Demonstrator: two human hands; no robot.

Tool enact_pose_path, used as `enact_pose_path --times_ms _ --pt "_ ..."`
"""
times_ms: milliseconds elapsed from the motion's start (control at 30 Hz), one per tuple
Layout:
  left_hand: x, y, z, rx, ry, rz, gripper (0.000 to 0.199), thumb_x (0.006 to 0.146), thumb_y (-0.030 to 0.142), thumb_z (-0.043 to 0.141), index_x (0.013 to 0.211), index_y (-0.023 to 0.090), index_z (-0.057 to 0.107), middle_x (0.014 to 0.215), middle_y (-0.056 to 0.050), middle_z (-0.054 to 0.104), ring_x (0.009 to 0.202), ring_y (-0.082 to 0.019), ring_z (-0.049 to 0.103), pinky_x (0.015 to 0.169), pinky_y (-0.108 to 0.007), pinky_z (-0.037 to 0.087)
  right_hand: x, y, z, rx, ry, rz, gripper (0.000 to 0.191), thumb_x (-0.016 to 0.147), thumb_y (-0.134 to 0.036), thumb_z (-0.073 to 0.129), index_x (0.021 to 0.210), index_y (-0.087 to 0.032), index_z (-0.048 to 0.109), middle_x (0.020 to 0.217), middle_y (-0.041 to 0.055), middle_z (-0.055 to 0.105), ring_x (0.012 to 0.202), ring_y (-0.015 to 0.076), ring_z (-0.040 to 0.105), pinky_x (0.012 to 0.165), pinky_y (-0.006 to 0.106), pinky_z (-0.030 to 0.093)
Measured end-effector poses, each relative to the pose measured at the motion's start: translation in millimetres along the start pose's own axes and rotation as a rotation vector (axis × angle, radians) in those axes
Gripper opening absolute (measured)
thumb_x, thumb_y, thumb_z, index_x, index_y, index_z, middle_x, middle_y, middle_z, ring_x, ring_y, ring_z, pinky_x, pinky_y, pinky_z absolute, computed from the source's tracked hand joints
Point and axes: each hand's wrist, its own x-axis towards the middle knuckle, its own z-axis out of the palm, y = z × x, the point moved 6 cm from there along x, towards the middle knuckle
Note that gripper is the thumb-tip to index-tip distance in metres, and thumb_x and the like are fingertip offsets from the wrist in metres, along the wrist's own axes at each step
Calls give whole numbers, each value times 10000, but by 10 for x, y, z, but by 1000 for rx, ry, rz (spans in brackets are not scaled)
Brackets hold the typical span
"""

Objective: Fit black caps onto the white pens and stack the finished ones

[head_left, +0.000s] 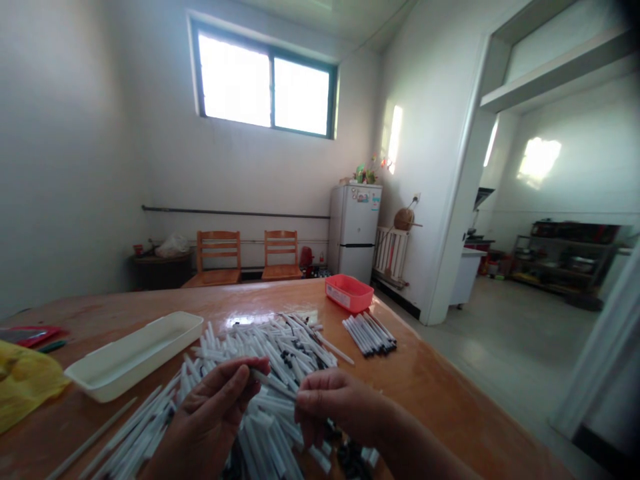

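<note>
A slim whitish pen (274, 385) runs between my two hands above the pile. Thumb and fingers of my left hand (217, 410) pinch its left end, and my right hand (337, 403) closes round the other end, so both tips are hidden. Beneath and behind them spreads a big heap of loose white pen barrels (265, 343), with small black parts mixed in. More black pieces (353, 460) lie under my right wrist. To the right, a neat row of white pens with black ends (369, 333) rests side by side on the wooden table (425, 393).
A red plastic basket (349, 293) stands at the table's far right edge. On the left are a long cream tray (135, 353), a yellow plastic bag (27, 383) and a red packet (30, 335). Two wooden chairs (219, 253) and a fridge (357, 227) stand beyond the table.
</note>
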Motion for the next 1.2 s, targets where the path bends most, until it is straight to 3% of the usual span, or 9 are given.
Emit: enact_pose_path --times_ms 133,233,333,433,533,667,767,900,1200 --pt "-22 -98 43 -22 24 -83 272 801 315 779 1047 200 756 985 -69 759 879 -157 682 761 -223 556 31 5 -14 -10 44 -21 435 793 -547 708 809 -117 645 610 11 658 524 104 591 545 205 440" --pt "-66 -202 167 25 -27 -167 405 812 332 769 1196 227 695 950 -65 760 799 -141 674 692 -216 535 63 15 -1 -43 74 -35 428 794 -547 706 806 -125 635 601 3 644 523 102 574 551 209 442" --pt "-104 -261 247 94 -61 -199 321 801 327 778 1085 187 734 905 -70 762 759 -137 665 661 -207 518 50 7 -22 -110 82 -40 420 813 -549 685 813 -134 623 624 3 639 544 106 575 566 219 448" --pt "-92 -236 198 117 -2 -161 266 786 353 787 977 173 750 921 -67 763 792 -138 666 656 -194 518 -60 -98 -205 -289 149 -80 375 877 -512 613 827 -140 622 680 10 648 584 107 569 578 217 435" --pt "-39 -188 52 106 114 -115 271 759 369 808 943 180 746 928 -45 758 805 -132 671 645 -179 526 -253 -252 -541 -629 278 -89 219 878 -351 607 809 -146 638 682 -11 616 604 100 519 559 201 389" --pt "23 -184 -67 100 155 -115 319 721 364 837 970 189 740 921 -35 757 787 -135 680 641 -185 548 -464 -264 -938 -1028 341 121 85 758 -227 651 729 -149 664 635 -26 602 578 94 501 504 191 333" --pt "31 -187 -76 97 155 -117 331 717 379 838 969 187 742 887 -33 755 776 -135 679 629 -178 553 -542 -122 -1071 -1046 315 360 86 736 -226 631 741 -158 683 629 -13 641 547 100 544 476 185 344" --pt "18 -168 -58 96 157 -106 320 707 373 846 945 183 746 875 -25 749 743 -125 667 608 -171 553 -554 -37 -1051 -1086 291 494 110 712 -216 602 748 -172 696 636 -1 665 524 110 576 463 188 362" --pt "32 -186 -96 89 147 -116 328 724 379 832 983 197 742 909 -39 749 772 -134 673 620 -174 561 -595 -246 -901 -1438 392 443 189 687 -301 656 813 -198 751 785 42 707 655 166 565 527 254 311"
